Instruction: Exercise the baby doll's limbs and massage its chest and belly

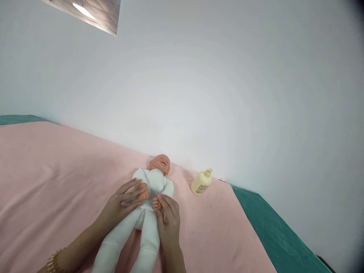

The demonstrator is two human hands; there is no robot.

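A baby doll (pixel 156 181) with a white cloth body lies on its back on a pink blanket, its bald head (pixel 160 163) toward the wall and its legs toward me. My left hand (pixel 122 201) curves round the doll's arm at the left, fingers on the sleeve and wrist and thumb below its small hand (pixel 143 192). At the other side, my right hand (pixel 170 218) grips the doll's other hand (pixel 156 203) between thumb and fingers. Both doll hands rest close together over its belly.
A pale yellow pump bottle (pixel 201 182) leans on the pink blanket (pixel 216 227) right of the doll. Green surface (pixel 264 216) shows past the blanket's edge. A white wall (pixel 227 94) rises directly behind. A picture or panel (pixel 96 13) hangs at upper left.
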